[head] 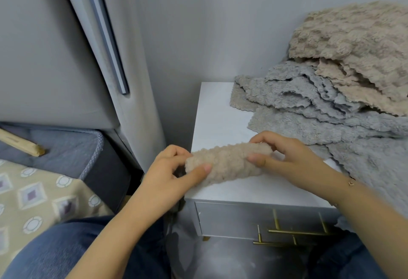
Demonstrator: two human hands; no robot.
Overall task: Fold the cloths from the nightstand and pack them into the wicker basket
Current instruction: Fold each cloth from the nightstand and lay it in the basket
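A beige fluffy cloth (227,161), rolled into a tight cylinder, lies across the front left part of the white nightstand (216,115). My left hand (174,172) pinches its left end between thumb and fingers. My right hand (284,153) grips its right end. Behind and to the right, a heap of loose grey cloths (309,106) and beige cloths (353,44) covers the rest of the nightstand top. No wicker basket is in view.
The nightstand has a grey drawer front with gold bar handles (287,230). A bed with patterned beige sheet (33,201) and grey mattress (64,148) lies to the left, under a padded headboard (55,47). My legs in blue jeans (66,250) fill the bottom.
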